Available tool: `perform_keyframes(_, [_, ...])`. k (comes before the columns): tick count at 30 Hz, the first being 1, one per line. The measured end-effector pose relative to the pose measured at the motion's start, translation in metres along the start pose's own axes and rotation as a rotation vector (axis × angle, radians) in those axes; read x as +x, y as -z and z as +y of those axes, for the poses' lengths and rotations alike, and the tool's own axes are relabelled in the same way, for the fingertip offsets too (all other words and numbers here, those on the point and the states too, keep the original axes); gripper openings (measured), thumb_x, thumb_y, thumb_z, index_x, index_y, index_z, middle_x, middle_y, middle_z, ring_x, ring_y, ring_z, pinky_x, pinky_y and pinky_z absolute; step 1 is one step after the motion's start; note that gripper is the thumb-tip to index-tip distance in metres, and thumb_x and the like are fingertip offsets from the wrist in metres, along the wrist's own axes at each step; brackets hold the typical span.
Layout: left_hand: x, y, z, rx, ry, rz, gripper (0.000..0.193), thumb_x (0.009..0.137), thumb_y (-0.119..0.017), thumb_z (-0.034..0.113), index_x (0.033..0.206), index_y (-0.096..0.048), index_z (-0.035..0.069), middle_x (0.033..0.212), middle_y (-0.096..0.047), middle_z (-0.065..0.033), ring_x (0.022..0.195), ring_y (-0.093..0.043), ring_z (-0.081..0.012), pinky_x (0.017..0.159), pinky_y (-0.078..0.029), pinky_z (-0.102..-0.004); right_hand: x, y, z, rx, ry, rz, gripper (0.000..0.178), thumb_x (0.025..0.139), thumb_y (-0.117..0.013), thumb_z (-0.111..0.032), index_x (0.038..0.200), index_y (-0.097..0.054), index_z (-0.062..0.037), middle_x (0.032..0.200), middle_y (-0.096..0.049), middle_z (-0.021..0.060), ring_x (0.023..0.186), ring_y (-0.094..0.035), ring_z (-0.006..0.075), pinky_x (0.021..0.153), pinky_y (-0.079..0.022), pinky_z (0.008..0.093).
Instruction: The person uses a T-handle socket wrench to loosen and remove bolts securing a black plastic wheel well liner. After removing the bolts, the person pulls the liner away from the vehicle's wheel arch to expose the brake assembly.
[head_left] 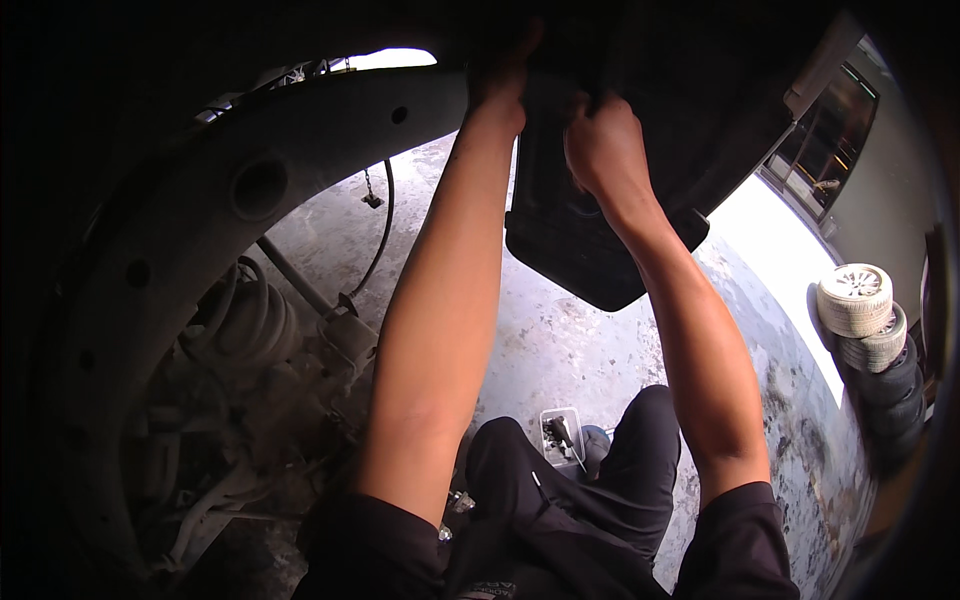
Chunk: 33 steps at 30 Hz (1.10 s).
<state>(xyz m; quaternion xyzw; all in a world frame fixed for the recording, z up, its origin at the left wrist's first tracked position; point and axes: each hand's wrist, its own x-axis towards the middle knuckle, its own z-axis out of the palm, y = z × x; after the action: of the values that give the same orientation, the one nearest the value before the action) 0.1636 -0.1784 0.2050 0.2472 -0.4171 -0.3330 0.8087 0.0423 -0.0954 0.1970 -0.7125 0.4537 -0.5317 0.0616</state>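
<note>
Both my arms reach up beneath a vehicle. A black plastic panel [575,255] with a rounded lower edge hangs in front of me. My left hand [500,85] is raised in the shadow by the panel's left edge; its thumb points up, and darkness hides the other fingers. To the right of it, my right hand [606,145] is closed in front of the panel, fingers curled. Whatever it grips is lost in the dark.
To the left are a curved metal frame beam [325,155] with holes, a coil spring [255,315] and a hanging black cable [385,240]. A clear plastic box [562,412] with tools sits on the floor by my knees. Stacked tyres [855,315] stand at the right.
</note>
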Motion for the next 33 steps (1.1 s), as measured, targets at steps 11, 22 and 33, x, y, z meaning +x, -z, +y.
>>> perform_keyframes(11, [-0.008, -0.006, 0.005, -0.132, -0.082, -0.093, 0.060, 0.076, -0.074, 0.025, 0.125, -0.048, 0.002, 0.121, -0.055, -0.0092, 0.112, -0.050, -0.0207, 0.097, -0.036, -0.0328, 0.015, 0.058, -0.034, 0.199, -0.282, -0.451, 0.036, 0.095, -0.039, -0.018, 0.061, -0.044, -0.0070, 0.044, -0.036, 0.0014, 0.032, -0.034, 0.0117, 0.032, -0.025, 0.0261])
perform_keyframes(22, [-0.015, -0.007, -0.001, -0.150, 0.026, -0.037, 0.065, 0.075, -0.075, 0.028, 0.127, -0.046, 0.001, 0.123, -0.053, -0.0105, 0.114, -0.048, -0.0216, 0.096, -0.038, -0.0341, 0.020, 0.090, -0.021, -0.805, 0.447, -0.297, 0.022, 0.090, -0.039, -0.008, 0.090, -0.059, 0.0023, 0.080, -0.061, 0.0265, 0.080, -0.066, 0.0334, 0.059, -0.054, 0.0378])
perform_keyframes(33, [-0.007, -0.001, -0.004, -0.163, -0.026, -0.096, 0.060, 0.079, -0.071, 0.025, 0.128, -0.044, 0.002, 0.124, -0.053, -0.0119, 0.116, -0.047, -0.0223, 0.095, -0.039, -0.0355, 0.055, 0.086, -0.046, -0.516, 0.046, -0.638, 0.028, 0.095, -0.038, -0.017, 0.082, -0.052, 0.0021, 0.043, -0.045, 0.0074, 0.032, -0.047, 0.0173, 0.030, -0.037, 0.0300])
